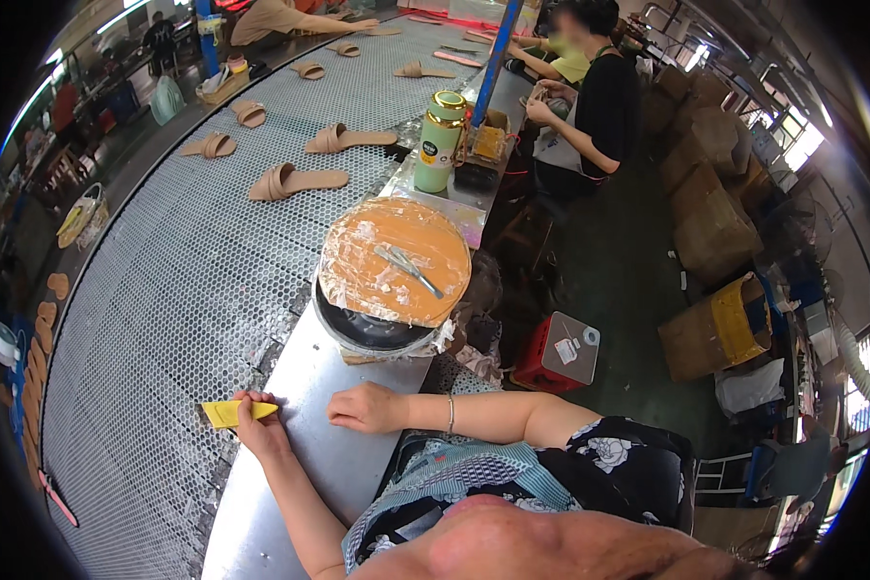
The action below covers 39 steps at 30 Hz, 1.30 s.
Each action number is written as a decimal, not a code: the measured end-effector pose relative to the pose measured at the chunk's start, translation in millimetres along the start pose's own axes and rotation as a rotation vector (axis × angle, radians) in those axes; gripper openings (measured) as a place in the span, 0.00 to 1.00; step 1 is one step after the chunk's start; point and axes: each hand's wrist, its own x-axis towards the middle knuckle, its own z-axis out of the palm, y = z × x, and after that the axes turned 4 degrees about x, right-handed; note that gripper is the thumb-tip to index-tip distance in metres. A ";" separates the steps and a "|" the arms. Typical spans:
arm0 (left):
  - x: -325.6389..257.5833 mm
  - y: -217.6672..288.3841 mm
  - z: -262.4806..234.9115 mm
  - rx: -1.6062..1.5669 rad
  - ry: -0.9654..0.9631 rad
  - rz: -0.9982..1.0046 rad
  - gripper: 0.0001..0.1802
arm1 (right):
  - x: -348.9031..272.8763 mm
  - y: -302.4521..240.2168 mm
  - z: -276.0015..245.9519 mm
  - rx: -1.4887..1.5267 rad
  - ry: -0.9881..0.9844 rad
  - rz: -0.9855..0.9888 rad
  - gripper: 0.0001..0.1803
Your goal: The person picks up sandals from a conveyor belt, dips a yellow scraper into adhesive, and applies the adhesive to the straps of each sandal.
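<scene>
In my left hand [266,432] is a flat yellow tool [234,414] with a dark end, pinched between thumb and fingers; whether it is a brush or a scraper I cannot tell. It points over the edge of the mesh conveyor [164,329]. My right hand [369,407] rests as a loose fist on the bare metal ledge [304,411], with nothing visible in it. Ahead of it stands a black tub [377,332] under a round orange cover [358,256] smeared with white residue. A thin metal tool [408,271] lies on that cover.
Several tan slide sandals, one nearest me [304,181], sit on the conveyor. Beyond the tub stands a green bottle [439,145]. A co-worker in black [604,106] is farther along the ledge. On the right are a red box [551,353] and cardboard cartons [710,232].
</scene>
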 end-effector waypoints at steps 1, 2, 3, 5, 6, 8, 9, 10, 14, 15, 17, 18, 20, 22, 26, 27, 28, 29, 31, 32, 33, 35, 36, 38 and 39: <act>0.5 -0.4 0.4 0.003 0.005 0.002 0.06 | 0.4 0.2 -1.1 0.020 -0.011 0.009 0.17; 0.6 -0.5 0.5 0.002 0.008 0.004 0.06 | -0.1 1.2 -2.5 0.022 -0.014 0.008 0.17; 0.8 -0.5 0.8 0.006 0.011 0.009 0.06 | -0.8 2.5 -4.4 -0.038 -0.072 -0.003 0.16; 1.0 -0.4 1.2 0.011 0.017 0.014 0.06 | -1.1 3.1 -5.3 -0.094 -0.131 -0.015 0.15; 1.0 -0.3 1.5 0.015 0.028 0.016 0.05 | -0.8 3.1 -5.0 -0.083 -0.127 -0.016 0.16; 2.8 0.0 -0.4 0.022 0.041 0.021 0.05 | 0.7 3.4 -4.8 -0.069 -0.123 -0.019 0.16; 4.8 0.0 -3.7 0.000 0.022 0.005 0.05 | 0.8 2.7 -4.8 -0.071 -0.116 -0.014 0.14; 5.7 0.5 -5.5 -0.022 0.002 -0.011 0.06 | 1.1 2.1 -5.0 -0.073 -0.108 -0.009 0.13; -2.6 -0.3 4.1 -0.054 -0.038 0.005 0.11 | 2.2 -4.1 -9.4 0.047 -0.073 0.067 0.13; -3.6 -3.1 0.5 -0.005 -0.099 0.060 0.13 | 1.0 -6.0 -9.8 0.046 -0.087 0.092 0.22; -11.8 -4.8 11.4 0.048 -0.170 0.108 0.16 | 0.6 -13.3 -11.5 0.041 -0.089 0.121 0.32; -27.9 -3.0 28.1 0.082 -0.196 0.168 0.17 | 0.5 -22.0 -11.8 0.194 -0.092 0.210 0.38; -42.1 -1.6 36.5 0.168 -0.335 0.231 0.26 | -2.5 -29.7 -8.8 0.433 -0.081 0.287 0.51; -66.8 -5.5 60.4 0.164 -0.385 0.211 0.29 | -1.5 -36.3 -7.8 0.439 -0.039 0.208 0.53; -97.2 -29.4 71.5 0.216 -0.532 0.071 0.41 | 5.1 -42.2 -18.9 0.355 0.080 0.003 0.52; -103.1 -32.4 76.0 0.220 -0.574 0.047 0.42 | 9.0 -43.9 -20.8 0.241 0.207 -0.171 0.51; -107.3 -31.0 84.0 0.266 -0.624 0.045 0.43 | 4.0 -47.2 -31.0 0.341 0.162 -0.100 0.48; -110.5 -29.1 94.3 0.312 -0.671 0.042 0.44 | 6.2 -51.0 -41.0 0.262 0.196 -0.156 0.47; -117.1 -26.4 115.4 0.326 -0.698 0.001 0.45 | 8.7 -57.2 -48.2 0.150 0.328 -0.154 0.41; -115.3 -26.4 119.3 0.353 -0.709 0.014 0.46 | 14.3 -68.8 -56.1 0.216 0.332 -0.049 0.34; -111.9 -23.4 125.5 0.426 -0.752 0.025 0.48 | 22.0 -69.9 -60.6 0.256 0.408 -0.062 0.24; -107.6 -24.9 139.4 0.489 -0.810 0.075 0.49 | 24.8 -73.2 -74.5 0.365 0.462 0.085 0.17; -101.9 -26.3 136.7 0.599 -0.873 0.095 0.51 | 21.4 -64.1 -78.8 0.460 0.553 0.143 0.15; -96.4 -22.5 143.3 0.765 -1.023 0.156 0.42 | 24.4 -58.5 -104.8 0.826 0.714 0.168 0.12; -87.3 -9.2 145.8 0.929 -1.101 0.168 0.36 | 31.7 -65.6 -129.5 1.096 0.779 0.130 0.12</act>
